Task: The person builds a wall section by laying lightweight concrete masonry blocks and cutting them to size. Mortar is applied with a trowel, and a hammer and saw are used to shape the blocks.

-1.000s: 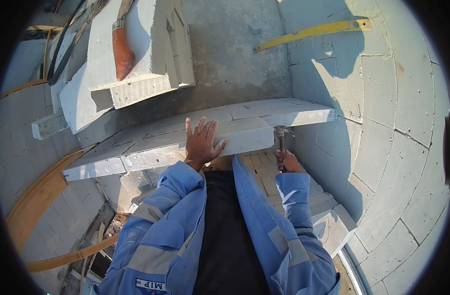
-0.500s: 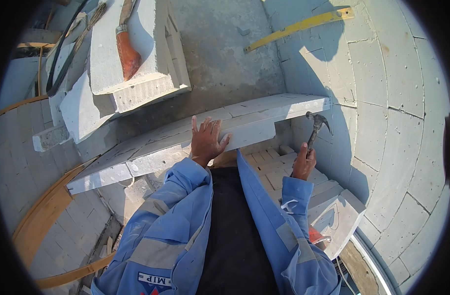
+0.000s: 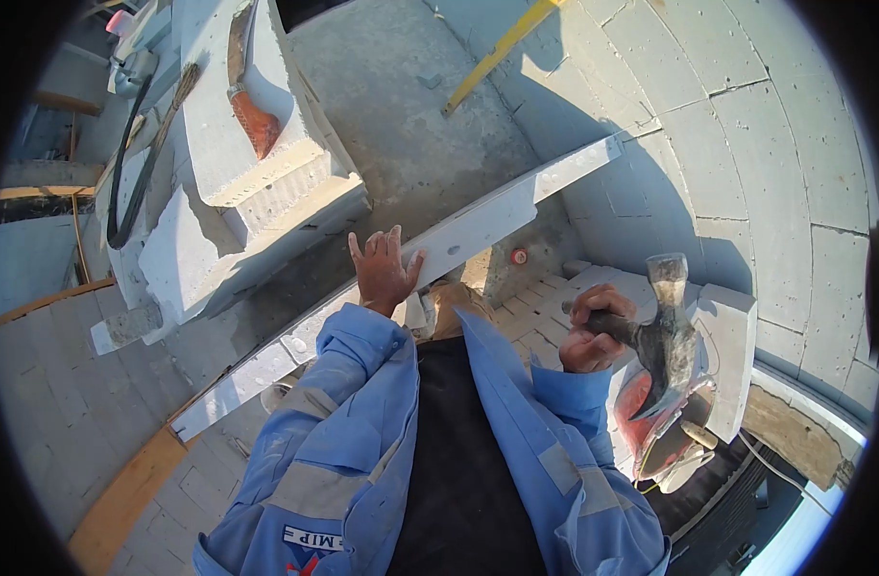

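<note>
My left hand (image 3: 385,275) rests with fingers spread on the long, pale concrete block piece (image 3: 492,227), which runs diagonally across the view. Its thumb lies along the near face, and the hand holds nothing. In my right hand (image 3: 595,328) is a claw hammer (image 3: 668,331), gripped by its dark handle. The hammer is raised to the right of my body, close to the camera, its claw pointing down and its striking face up. It is apart from the block piece. Part of the handle is hidden by my fingers.
A tool with a reddish handle (image 3: 255,123) lies on stacked pale blocks (image 3: 214,173) at upper left, beside a wire bundle (image 3: 183,88). A yellow spirit level (image 3: 497,58) leans at the block wall (image 3: 703,173). Lower right holds a red bucket (image 3: 634,398); lower left, a wooden plank (image 3: 137,485).
My right hand has brought the hammer nearer the camera, and the head has swung over to the right. The block piece now slants more steeply in view. My left hand remains on it.
</note>
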Motion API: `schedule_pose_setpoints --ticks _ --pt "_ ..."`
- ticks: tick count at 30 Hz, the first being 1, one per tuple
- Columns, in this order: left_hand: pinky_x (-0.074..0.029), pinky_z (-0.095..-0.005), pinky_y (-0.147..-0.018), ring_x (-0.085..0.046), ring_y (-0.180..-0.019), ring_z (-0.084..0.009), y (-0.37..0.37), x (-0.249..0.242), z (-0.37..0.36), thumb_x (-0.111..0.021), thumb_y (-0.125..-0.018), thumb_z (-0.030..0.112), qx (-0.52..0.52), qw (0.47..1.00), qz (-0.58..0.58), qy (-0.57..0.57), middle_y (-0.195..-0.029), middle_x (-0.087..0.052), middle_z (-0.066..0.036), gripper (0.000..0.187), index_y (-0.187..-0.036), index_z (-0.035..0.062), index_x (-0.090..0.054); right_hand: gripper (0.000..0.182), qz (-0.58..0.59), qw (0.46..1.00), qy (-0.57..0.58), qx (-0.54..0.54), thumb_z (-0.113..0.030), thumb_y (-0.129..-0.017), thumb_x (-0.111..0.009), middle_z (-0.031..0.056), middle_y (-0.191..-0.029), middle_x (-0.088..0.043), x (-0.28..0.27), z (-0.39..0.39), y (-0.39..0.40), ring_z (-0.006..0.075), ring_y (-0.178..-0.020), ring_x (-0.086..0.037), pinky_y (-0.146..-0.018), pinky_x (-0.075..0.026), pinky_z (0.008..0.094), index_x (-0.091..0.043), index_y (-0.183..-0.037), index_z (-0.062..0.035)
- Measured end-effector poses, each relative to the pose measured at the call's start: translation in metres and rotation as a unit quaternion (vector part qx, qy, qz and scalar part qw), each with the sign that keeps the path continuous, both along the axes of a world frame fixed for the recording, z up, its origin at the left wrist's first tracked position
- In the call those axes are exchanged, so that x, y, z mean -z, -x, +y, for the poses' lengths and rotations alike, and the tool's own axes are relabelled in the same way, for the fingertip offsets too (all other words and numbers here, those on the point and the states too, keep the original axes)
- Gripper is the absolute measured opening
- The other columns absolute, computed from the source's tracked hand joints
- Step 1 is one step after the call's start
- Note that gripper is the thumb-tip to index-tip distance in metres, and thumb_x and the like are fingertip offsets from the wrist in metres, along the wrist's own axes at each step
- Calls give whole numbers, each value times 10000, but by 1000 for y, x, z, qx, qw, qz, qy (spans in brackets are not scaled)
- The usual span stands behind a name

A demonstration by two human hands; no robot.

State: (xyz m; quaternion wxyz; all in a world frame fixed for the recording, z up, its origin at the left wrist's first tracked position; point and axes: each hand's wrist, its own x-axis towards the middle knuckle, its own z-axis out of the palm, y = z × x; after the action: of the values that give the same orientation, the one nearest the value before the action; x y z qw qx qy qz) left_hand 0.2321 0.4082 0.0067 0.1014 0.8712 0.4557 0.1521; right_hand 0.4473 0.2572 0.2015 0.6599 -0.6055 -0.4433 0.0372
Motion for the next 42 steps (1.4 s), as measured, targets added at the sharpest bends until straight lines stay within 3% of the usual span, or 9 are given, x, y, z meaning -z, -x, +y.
schedule_pose_setpoints --ticks 5,8,17,22,25,29,32,38,42 --pt "-181 -610 -1151 -565 -1152 -294 -1 3 -1 -571 -923 492 -16 1000 5 -9 -1123 -644 -135 565 -1270 46 -579 507 -45 909 415 4 -506 -1015 -435 219 -650 -578 146 -38 42 431 -615 -602 -540 -428 501 -550 -885 -30" --pt "-200 -593 -1151 -571 -1150 -294 0 1 -1 -568 -927 480 -19 1000 -10 -10 -1129 -655 -137 547 -1262 47 -583 442 7 852 523 6 -423 -1033 -444 261 -675 -602 142 -20 57 473 -683 -617 -582 -451 527 -550 -898 -16" --pt "-240 -596 -1141 -579 -1125 -294 2 4 -1 -573 -923 329 -9 997 -75 -7 -1090 -647 -147 446 -1258 36 -599 364 62 968 197 -144 -314 -1034 -471 201 -653 -580 132 -46 69 393 -594 -602 -546 -438 455 -572 -881 1" --pt "-227 -576 -1149 -577 -1141 -267 2 4 -3 -579 -922 255 -19 995 -96 -7 -1109 -654 -104 399 -1275 67 -575 503 -34 832 551 -55 -446 -1040 -416 266 -719 -614 144 -27 78 499 -705 -593 -612 -437 532 -571 -853 -6" --pt "-227 -574 -1152 -578 -1138 -265 5 -4 -4 -595 -913 241 -14 991 -131 -24 -1104 -653 -104 403 -1278 71 -579 551 -13 858 505 -93 -491 -1043 -381 253 -706 -610 139 -32 75 465 -685 -602 -619 -432 522 -555 -856 -3" --pt "-220 -579 -1151 -559 -1183 -275 55 -8 -17 -619 -910 277 -80 986 -143 -43 -1134 -639 -116 400 -1263 91 -587 579 83 880 447 -138 -527 -1047 -356 38 -588 -481 120 -38 74 157 -535 -469 -509 -346 351 -516 -814 -22" --pt "-213 -583 -1155 -527 -1227 -274 116 -10 -22 -625 -913 307 -129 980 -135 -64 -1183 -618 -109 419 -1271 95 -574 587 107 907 371 -167 -557 -1039 -349 -15 -578 -407 84 -28 83 83 -536 -397 -502 -290 289 -497 -803 -40" --pt "-154 -582 -1181 -474 -1285 -284 201 7 -26 -589 -943 365 -257 964 -14 -63 -1252 -597 -88 461 -1316 97 -542 591 36 938 172 -297 -587 -1017 -384 0 -592 -407 53 -6 110 95 -497 -387 -464 -270 264 -489 -805 -46" --pt "-140 -582 -1185 -451 -1310 -285 201 6 -24 -534 -969 412 -269 962 26 -34 -1278 -594 -102 476 -1323 93 -546 580 -128 894 284 -321 -580 -1020 -379 22 -583 -426 137 -19 118 140 -507 -435 -485 -315 319 -512 -873 -35"
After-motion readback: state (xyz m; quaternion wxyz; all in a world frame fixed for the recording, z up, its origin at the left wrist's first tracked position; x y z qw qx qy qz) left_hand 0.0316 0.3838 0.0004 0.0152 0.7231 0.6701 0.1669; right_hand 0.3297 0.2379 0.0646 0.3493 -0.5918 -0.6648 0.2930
